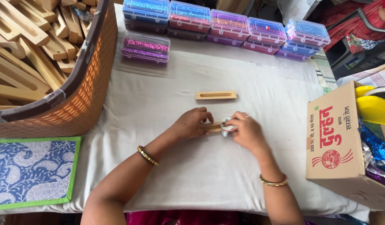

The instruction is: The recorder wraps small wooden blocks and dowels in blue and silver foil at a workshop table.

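My left hand [193, 123] grips a small wooden slotted block [214, 126] on the white cloth. My right hand [245, 130] pinches a shiny silvery wrapper piece [226, 127] against the block's right end. The two hands meet at the block, which is mostly hidden by fingers. A second wooden block with a long slot [216, 95] lies flat a little farther away, untouched. Both wrists wear gold bangles.
A woven orange basket [82, 93] full of wooden pieces stands at the left. Clear lidded boxes of glitter [226, 25] line the far edge. A cardboard box [340, 146] with shiny foil and yellow items sits at the right. A blue patterned mat [32, 173] lies at near left.
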